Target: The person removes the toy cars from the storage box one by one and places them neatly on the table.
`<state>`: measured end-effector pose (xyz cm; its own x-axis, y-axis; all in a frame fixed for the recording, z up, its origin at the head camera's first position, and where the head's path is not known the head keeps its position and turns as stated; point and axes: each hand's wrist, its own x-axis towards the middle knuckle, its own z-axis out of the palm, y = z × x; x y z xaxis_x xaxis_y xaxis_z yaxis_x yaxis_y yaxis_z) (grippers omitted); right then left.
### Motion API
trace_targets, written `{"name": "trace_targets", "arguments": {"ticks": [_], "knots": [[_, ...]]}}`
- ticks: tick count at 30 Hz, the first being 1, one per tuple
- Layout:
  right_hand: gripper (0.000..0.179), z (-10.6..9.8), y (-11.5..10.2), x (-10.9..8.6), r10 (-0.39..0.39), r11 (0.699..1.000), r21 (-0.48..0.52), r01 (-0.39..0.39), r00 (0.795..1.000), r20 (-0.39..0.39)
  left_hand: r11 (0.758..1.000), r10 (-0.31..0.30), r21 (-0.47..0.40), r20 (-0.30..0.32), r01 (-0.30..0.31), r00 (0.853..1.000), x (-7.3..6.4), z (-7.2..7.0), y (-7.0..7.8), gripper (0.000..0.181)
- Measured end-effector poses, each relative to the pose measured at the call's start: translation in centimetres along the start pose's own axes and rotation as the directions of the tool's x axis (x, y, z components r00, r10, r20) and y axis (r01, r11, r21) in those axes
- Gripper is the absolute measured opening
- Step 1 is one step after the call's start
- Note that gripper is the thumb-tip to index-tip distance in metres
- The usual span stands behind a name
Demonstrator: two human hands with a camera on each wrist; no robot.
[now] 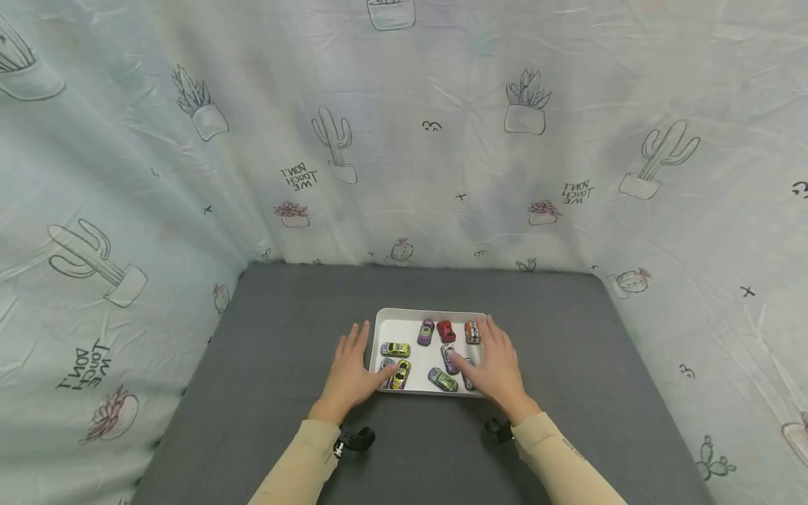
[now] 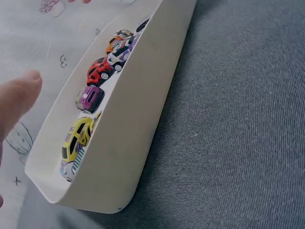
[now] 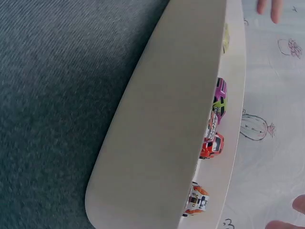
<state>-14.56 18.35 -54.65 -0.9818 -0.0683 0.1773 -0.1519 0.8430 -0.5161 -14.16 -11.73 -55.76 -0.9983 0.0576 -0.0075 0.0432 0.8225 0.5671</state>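
A white tray [image 1: 398,326] with rounded corners holds several toy cars. My left hand [image 1: 348,379] is at its left side, fingers extended and thumb reaching over the front left corner. My right hand [image 1: 500,366] is spread at the right side, overlapping the rim, its thumb above a purple-and-white car [image 1: 449,359]. A yellow car [image 1: 395,349] lies near the left wall, with a yellow-and-purple car [image 1: 400,375] in front. Along the back are a purple-and-green car [image 1: 426,332], a red car [image 1: 446,332] and an orange-and-white car [image 1: 472,333]. A green car [image 1: 443,380] sits diagonally near the front.
The tray stands on a grey cloth-covered table [image 1: 303,315]. A pale curtain [image 1: 404,154] printed with potted cacti hangs behind and along both sides. Black straps [image 1: 357,440] circle the wrists below beige sleeves [image 1: 303,459].
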Motion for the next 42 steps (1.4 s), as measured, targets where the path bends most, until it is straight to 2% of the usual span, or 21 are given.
{"name": "trace_targets", "arguments": {"ticks": [3, 6, 10, 13, 16, 22, 28, 33, 36, 40, 42], "knots": [[0.097, -0.1, 0.2, 0.1, 0.028, 0.991, 0.132, -0.028, 1.000, 0.001, 0.987, -0.031, -0.157, 0.008, 0.032, 0.999, 0.3, 0.3, -0.3, 0.113], [0.095, -0.1, 0.3, 0.2, 0.060, 0.975, 0.212, -0.064, 0.998, 0.022, 0.957, -0.065, -0.280, 0.029, 0.071, 0.997, 0.6, 0.5, -0.6, 0.115], [0.095, 0.4, 0.4, 0.1, 0.102, 0.964, 0.240, -0.111, 0.993, 0.052, 0.905, -0.094, -0.410, 0.068, 0.113, 0.993, 1.0, 0.7, -1.0, 0.113], [0.093, 0.9, 0.7, 0.2, 0.115, 0.962, 0.241, -0.126, 0.992, 0.058, 0.877, -0.102, -0.462, 0.090, 0.132, 0.991, 1.5, 0.8, -1.4, 0.105], [0.089, 1.4, 0.9, 0.4, 0.106, 0.961, 0.252, -0.112, 0.994, 0.040, 0.877, -0.111, -0.460, 0.082, 0.136, 0.990, 1.8, 0.9, -1.7, 0.089], [0.086, 1.6, 1.1, 0.5, 0.084, 0.970, 0.228, -0.090, 0.996, 0.035, 0.910, -0.098, -0.405, 0.010, 0.094, 0.995, 1.7, 1.2, -1.9, 0.057], [0.079, 1.7, 1.2, 0.5, 0.093, 0.982, 0.162, -0.101, 0.994, 0.055, 0.924, -0.115, -0.373, -0.064, 0.083, 0.991, 1.8, 1.4, -1.3, 0.048], [0.072, 1.9, 1.3, 0.8, 0.088, 0.990, 0.103, -0.099, 0.991, 0.100, 0.921, -0.126, -0.381, -0.100, 0.079, 0.987, 2.2, 1.7, -1.3, 0.044], [0.067, 1.9, 1.4, 0.8, 0.099, 0.992, 0.061, -0.107, 0.987, 0.128, 0.888, -0.138, -0.450, -0.067, 0.093, 0.988, 2.2, 2.0, -1.6, 0.041], [0.061, 1.9, 1.7, 0.6, 0.111, 0.992, 0.036, -0.117, 0.984, 0.138, 0.804, -0.179, -0.574, 0.019, 0.158, 0.984, 2.0, 2.2, -1.9, 0.039], [0.058, 1.9, 1.9, 0.5, 0.105, 0.994, 0.015, -0.108, 0.985, 0.138, 0.770, -0.195, -0.610, 0.055, 0.187, 0.979, 2.0, 2.3, -2.0, 0.039]]}}
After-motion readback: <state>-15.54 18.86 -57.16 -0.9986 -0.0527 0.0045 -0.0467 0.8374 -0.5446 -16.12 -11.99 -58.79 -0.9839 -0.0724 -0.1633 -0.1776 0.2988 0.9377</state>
